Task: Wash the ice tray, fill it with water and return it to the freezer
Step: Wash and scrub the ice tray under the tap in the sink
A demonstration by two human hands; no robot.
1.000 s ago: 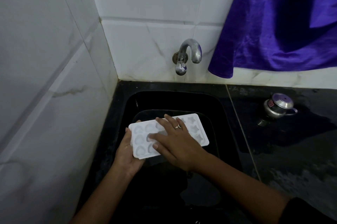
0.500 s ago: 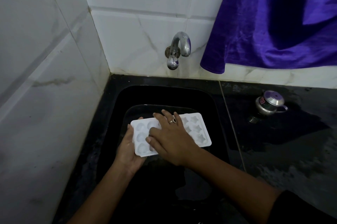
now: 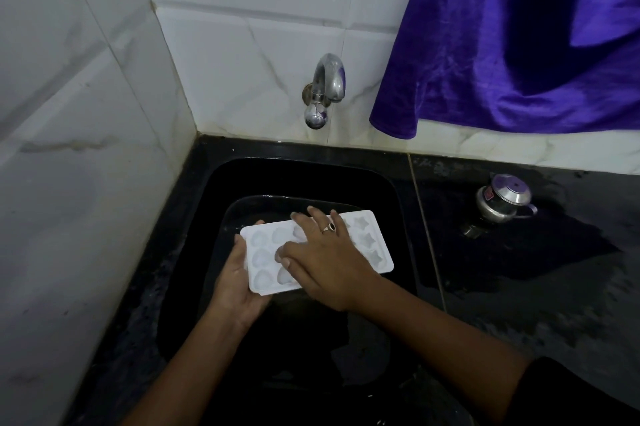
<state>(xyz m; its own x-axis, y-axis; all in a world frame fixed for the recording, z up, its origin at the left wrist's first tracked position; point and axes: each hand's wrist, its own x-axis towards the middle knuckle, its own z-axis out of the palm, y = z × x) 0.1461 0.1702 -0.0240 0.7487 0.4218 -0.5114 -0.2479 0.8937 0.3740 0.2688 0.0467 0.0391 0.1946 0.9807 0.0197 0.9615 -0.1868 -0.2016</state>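
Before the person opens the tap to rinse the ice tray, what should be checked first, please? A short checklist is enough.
1. Grip on the ice tray: the left hand holds its left end, ok.
2. Tray above the sink: ok.
3. The right hand free to reach the tap: not ok, it lies flat on the tray.
4. Tap not running: no stream visible, ok.
5. Moulds clean: cannot tell.
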